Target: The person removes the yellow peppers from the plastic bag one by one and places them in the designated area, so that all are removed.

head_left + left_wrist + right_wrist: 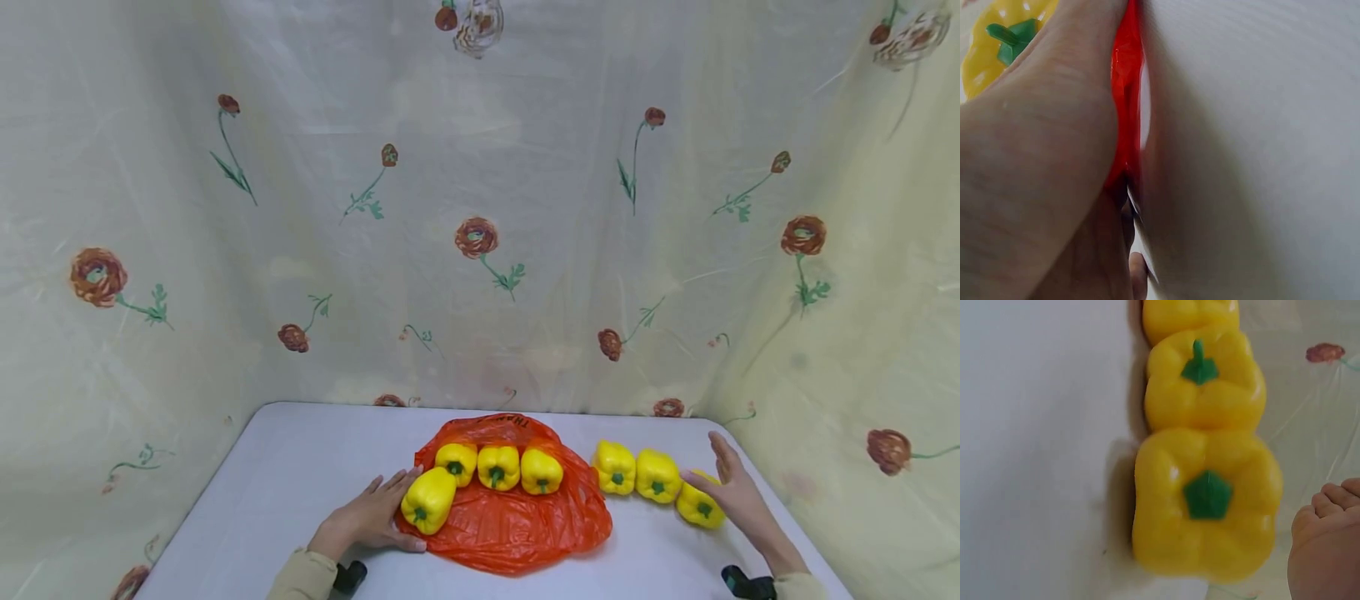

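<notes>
Low in the head view, left of centre, the left hand (pixel 375 517) lies with fingers extended and thumb spread, at the left edge of the red bag (pixel 517 529), beside the front yellow pepper (pixel 429 501). At lower right, the right hand (pixel 741 496), spread wide and gripping nothing, angles up-left beside the row's end pepper (pixel 703 505).

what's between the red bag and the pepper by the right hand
Two yellow peppers, side by side on the table, in the head view.
</notes>
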`<action>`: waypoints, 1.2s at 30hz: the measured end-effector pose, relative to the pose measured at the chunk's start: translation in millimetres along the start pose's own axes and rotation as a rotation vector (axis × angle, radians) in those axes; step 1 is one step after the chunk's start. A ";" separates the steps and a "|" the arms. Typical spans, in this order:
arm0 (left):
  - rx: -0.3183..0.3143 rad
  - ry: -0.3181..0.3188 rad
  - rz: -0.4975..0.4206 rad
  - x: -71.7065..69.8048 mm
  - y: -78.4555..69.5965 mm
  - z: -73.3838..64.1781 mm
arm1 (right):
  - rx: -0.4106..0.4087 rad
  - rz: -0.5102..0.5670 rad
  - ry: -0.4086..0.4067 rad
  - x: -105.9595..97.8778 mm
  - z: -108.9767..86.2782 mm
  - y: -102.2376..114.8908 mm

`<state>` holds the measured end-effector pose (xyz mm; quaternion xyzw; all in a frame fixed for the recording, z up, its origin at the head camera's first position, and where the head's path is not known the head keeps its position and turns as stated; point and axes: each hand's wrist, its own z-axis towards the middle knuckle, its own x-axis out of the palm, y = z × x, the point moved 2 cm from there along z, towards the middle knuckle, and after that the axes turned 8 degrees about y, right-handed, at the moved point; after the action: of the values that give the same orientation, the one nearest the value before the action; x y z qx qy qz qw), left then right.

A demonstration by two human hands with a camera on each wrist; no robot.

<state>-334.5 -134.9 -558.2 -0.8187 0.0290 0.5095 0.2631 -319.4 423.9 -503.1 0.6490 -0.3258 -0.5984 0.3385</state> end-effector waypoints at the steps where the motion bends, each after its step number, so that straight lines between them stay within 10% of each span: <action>1: -0.004 0.001 -0.002 0.1 0.1 0.0 | -0.020 0.003 0.004 1.9 0.4 3.1; 11: -0.011 0.005 -0.006 1.7 2.4 1.9 | -0.148 -0.007 -0.001 31.6 10.3 23.1; 36: 0.001 0.007 -0.008 -0.1 1.5 1.9 | -0.121 0.159 0.189 127.7 4.4 101.2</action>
<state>-336.6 -135.3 -559.4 -0.8206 0.0269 0.5055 0.2653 -316.5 261.4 -490.5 0.6528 -0.3064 -0.5245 0.4525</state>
